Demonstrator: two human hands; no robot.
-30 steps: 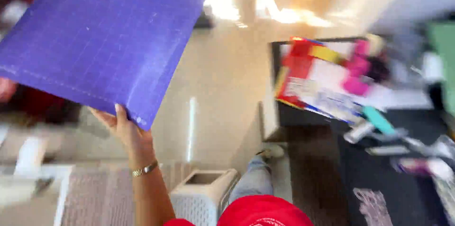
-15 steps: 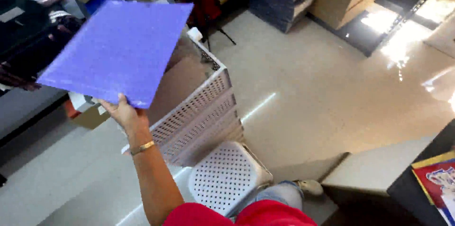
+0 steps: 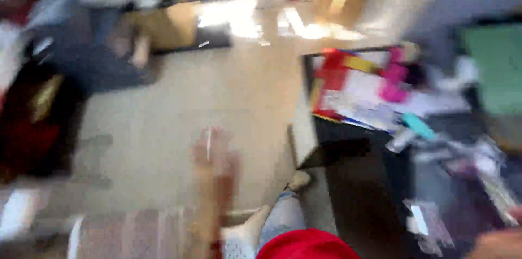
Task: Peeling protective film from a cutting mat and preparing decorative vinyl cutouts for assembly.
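Observation:
The whole picture is smeared by fast camera motion. My left hand (image 3: pixel 213 155) is raised over the beige floor (image 3: pixel 163 128), fingers pointing up, with nothing visible in it. The purple mat is out of view. A skin-coloured patch at the bottom right corner, over the black table (image 3: pixel 359 194), looks like my right hand (image 3: pixel 497 244); its fingers are too blurred to read. My red top (image 3: pixel 304 245) and a grey-clad knee (image 3: pixel 280 218) fill the bottom edge.
On the black table lie colourful red, yellow and pink packages (image 3: pixel 359 90), a teal tool (image 3: pixel 418 126) and several small blurred items. A white perforated basket (image 3: pixel 239 240) stands by my leg. Dark shelves and cardboard boxes (image 3: pixel 163 28) crowd the left and back.
The view has swung from the left side of the room back to the table. The purple mat my left hand held up is gone from the hand, which has dropped lower.

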